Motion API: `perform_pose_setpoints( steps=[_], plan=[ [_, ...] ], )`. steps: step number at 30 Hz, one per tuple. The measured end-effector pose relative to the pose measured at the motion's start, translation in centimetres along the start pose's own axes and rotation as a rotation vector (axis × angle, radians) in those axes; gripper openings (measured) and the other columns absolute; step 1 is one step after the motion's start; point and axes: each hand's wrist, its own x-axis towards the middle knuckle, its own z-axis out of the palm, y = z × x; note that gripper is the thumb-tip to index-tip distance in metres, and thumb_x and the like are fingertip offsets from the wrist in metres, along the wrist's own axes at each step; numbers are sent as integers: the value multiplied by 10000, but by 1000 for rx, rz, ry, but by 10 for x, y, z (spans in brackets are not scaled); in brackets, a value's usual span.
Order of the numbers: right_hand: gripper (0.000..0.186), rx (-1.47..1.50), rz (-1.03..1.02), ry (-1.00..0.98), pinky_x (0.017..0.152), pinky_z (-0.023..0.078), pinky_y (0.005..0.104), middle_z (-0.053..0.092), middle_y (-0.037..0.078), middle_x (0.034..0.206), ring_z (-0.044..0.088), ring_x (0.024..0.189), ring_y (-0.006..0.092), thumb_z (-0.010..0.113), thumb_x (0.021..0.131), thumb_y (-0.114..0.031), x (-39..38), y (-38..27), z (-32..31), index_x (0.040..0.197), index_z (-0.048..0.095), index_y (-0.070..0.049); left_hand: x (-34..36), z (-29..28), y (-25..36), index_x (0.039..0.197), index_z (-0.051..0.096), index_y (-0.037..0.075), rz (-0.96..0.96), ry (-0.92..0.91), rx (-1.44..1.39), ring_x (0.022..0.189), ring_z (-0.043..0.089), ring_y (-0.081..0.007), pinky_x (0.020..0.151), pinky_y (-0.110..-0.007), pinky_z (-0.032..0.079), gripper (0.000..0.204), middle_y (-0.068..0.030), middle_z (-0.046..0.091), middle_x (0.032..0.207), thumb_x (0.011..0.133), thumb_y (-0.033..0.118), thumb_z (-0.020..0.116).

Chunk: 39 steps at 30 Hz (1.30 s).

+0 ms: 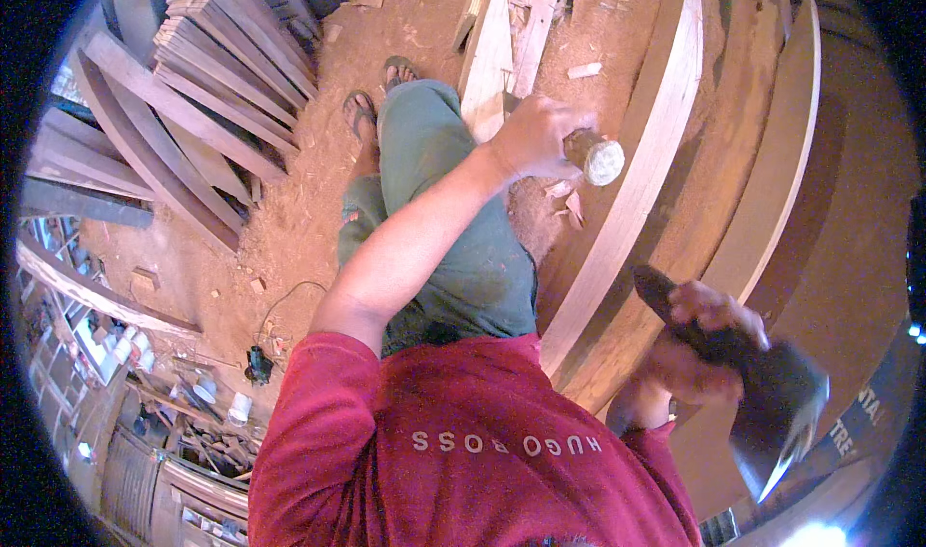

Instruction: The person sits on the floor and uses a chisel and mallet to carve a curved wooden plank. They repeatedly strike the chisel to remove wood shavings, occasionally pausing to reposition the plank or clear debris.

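Bladed tool (pixel 783 402) juts from the right hand (pixel 709 340), its fingers clamped round the grip (pixel 654 291) out at the right side. The left hand (pixel 542 137) reaches across the thigh (pixel 477 267), clenched on a round-ended stick (pixel 605 163).

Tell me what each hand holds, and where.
Left hand: a round stick, just behind its pale end. Right hand: a blurred bladed tool, by its narrower part.
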Motion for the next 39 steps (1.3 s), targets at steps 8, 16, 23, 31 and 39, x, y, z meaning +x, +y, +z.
perform_pose_setpoints(
  steps=[8, 16, 23, 31, 39],
  plan=[
    [176, -711, 319, 221, 718, 470, 353, 619, 111, 847, 600, 747, 237, 587, 948, -168, 40, 3, 35, 1031, 592, -13, 2, 5, 1, 994, 688, 104, -38, -24, 87, 782, 679, -324, 726, -429, 544, 490, -127, 699, 861, 559, 286, 822],
    [302, -309, 162, 491, 438, 457, 291, 564, 105, 651, 562, 483, 176, 529, 999, -268, 24, -3, 47, 928, 500, 24, 38, -11, 18, 858, 636, 109, 50, 63, 63, 704, 669, -312, 660, -442, 526, 402, -106, 661, 724, 577, 333, 818],
    [318, -326, 195, 422, 457, 470, 294, 566, 104, 667, 567, 495, 174, 516, 1005, -290, 26, 6, 51, 952, 492, 23, 22, -1, 9, 946, 646, 92, -30, -37, 27, 780, 673, -340, 676, -431, 533, 524, -129, 683, 838, 495, 264, 851],
    [340, -331, 245, 347, 460, 476, 295, 571, 104, 685, 566, 496, 171, 510, 1007, -297, 28, 12, 53, 917, 501, 30, 20, -3, 2, 998, 654, 95, -44, -60, 31, 807, 671, -341, 700, -438, 531, 572, -125, 685, 861, 489, 264, 852],
    [291, -329, 257, 367, 452, 464, 290, 568, 94, 661, 562, 492, 163, 497, 1009, -265, 31, 14, 52, 952, 496, 20, 19, -2, 3, 794, 601, 126, 21, 87, -8, 679, 660, -306, 650, -431, 521, 319, -94, 641, 668, 563, 277, 762]
  ],
)
